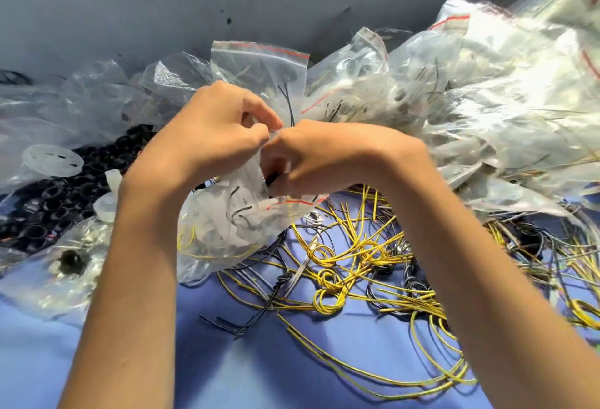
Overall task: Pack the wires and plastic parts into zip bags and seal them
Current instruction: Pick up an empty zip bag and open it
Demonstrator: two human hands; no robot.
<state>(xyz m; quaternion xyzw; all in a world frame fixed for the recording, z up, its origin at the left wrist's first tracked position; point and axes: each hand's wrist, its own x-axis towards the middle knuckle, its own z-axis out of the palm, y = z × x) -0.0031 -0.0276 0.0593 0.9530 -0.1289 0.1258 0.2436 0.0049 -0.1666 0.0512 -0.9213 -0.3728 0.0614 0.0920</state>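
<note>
Head view: we look down on a blue table point(227, 360) set against a grey wall point(130, 2). Across the far right spreads a bag pile point(487, 100), clear zip bags with red seal lines, holding wires and pale parts. Loose wires point(357, 262), yellow and black, lie tangled on the table near and right of the hands, some knotted in loops. At the left sits a heap of black rings point(65, 191), with a pale round part point(52, 160) on its far edge. A near bag point(65, 265) with a dark knob inside lies just this side of the heap. A far bag point(259, 67) stands upright behind the hands, red strip on top.

In the middle we see the bag point(227, 223), which hangs below both hands and holds pale plastic strips, black wire ends and a yellow wire. The left hand point(214, 129) pinches the bag's upper edge between thumb and curled fingers. The right hand point(324, 155), touching the left, curls its fingers round the bag's mouth by the red strip. Something dark shows at its fingertips, but we cannot tell what.
</note>
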